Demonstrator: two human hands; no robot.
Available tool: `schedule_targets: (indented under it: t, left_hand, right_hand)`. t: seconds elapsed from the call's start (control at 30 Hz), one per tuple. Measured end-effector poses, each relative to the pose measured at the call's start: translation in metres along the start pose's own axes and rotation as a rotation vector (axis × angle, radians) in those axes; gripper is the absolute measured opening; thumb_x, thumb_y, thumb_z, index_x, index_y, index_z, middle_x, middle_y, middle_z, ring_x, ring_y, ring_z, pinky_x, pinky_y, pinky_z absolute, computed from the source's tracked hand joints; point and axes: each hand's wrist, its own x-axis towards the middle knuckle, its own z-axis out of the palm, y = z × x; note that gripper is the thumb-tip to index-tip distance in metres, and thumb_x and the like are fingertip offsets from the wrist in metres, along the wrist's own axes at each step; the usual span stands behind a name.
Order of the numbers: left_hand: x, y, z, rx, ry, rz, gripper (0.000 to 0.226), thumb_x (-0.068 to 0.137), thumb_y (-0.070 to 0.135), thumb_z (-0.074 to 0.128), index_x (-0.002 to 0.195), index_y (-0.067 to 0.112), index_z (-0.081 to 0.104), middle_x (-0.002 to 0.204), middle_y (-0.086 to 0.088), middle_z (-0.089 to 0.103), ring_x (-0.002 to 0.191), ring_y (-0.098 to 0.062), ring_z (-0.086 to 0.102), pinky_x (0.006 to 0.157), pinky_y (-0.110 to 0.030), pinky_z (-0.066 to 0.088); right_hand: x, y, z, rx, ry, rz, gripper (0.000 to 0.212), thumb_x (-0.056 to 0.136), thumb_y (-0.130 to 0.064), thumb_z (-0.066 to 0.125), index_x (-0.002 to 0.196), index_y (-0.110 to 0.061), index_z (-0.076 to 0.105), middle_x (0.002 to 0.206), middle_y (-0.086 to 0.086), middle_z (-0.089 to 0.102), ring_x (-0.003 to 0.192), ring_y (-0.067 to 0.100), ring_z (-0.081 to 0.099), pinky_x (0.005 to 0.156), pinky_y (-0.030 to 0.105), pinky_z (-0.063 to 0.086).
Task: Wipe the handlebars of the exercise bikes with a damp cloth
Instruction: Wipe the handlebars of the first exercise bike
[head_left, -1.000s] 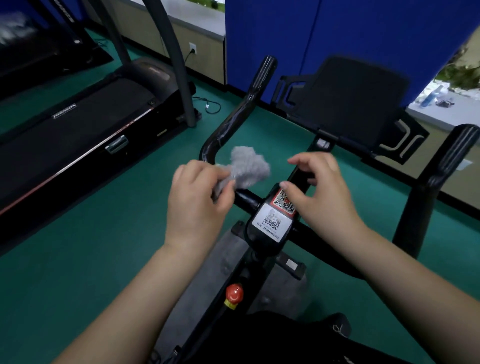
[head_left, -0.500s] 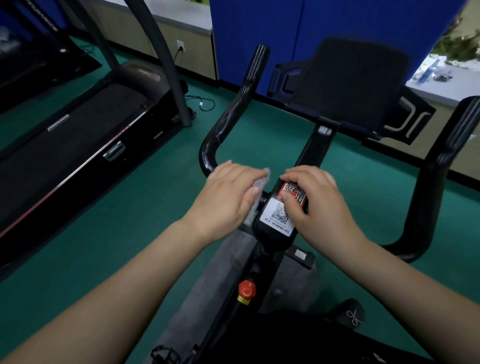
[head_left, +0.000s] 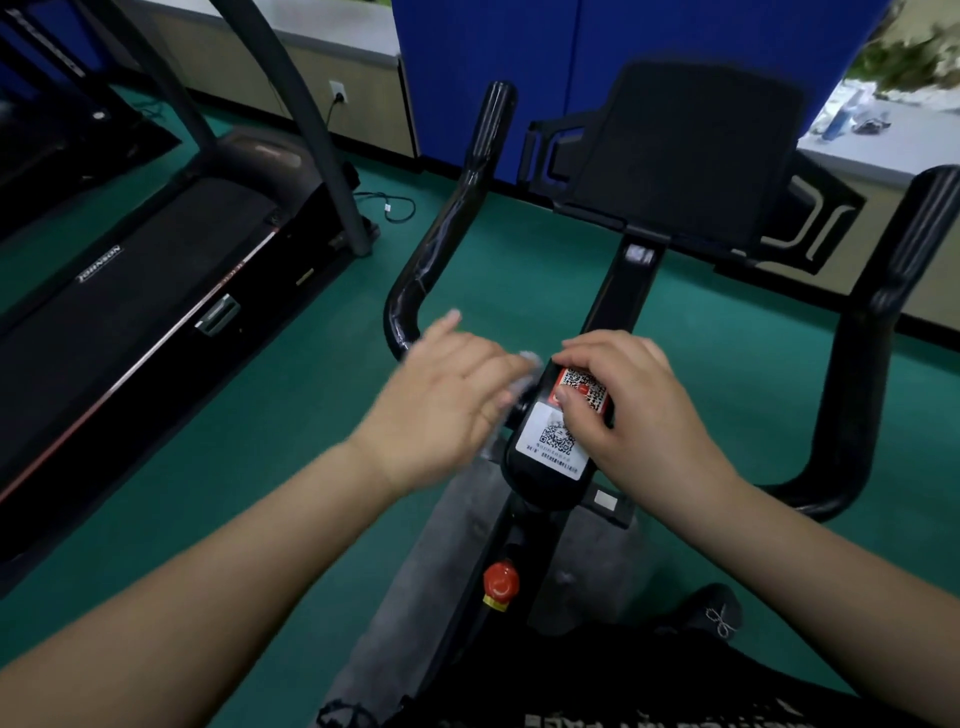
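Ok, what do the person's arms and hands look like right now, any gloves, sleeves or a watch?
Both forearms are bare right down to the frame's bottom edge: no sleeves show. The left hand and the right hand wear no gloves, and no watch, band or ring shows on either. The left hand is motion-blurred, so small details there cannot be told.

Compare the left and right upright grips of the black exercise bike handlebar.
The left black upright grip shows glossy streaks; the right black upright grip looks matte. The left hand, blurred, presses a grey cloth on the bar near the left grip's bend; nothing touches the right grip, since the right hand rests on the centre QR-sticker plate. Both grips rise from curved bends.
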Motion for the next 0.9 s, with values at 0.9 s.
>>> schedule_targets:
  t: [0.9]
  left_hand:
    - [0.011, 0.007, 0.002, -0.583, 0.272, -1.136, 0.066, 0.098, 0.035, 0.036, 0.149, 0.009, 0.002, 0.149, -0.018, 0.015, 0.137, -0.033, 0.022, 0.110, -0.037, 0.021]
  right_hand:
    - [-0.001, -0.004, 0.000, 0.014, -0.005, 0.007, 0.026, 0.087, -0.025, 0.058, 0.112, -0.020, 0.061, 0.116, -0.008, 0.056, 0.114, 0.013, 0.043, 0.096, 0.026, 0.032]
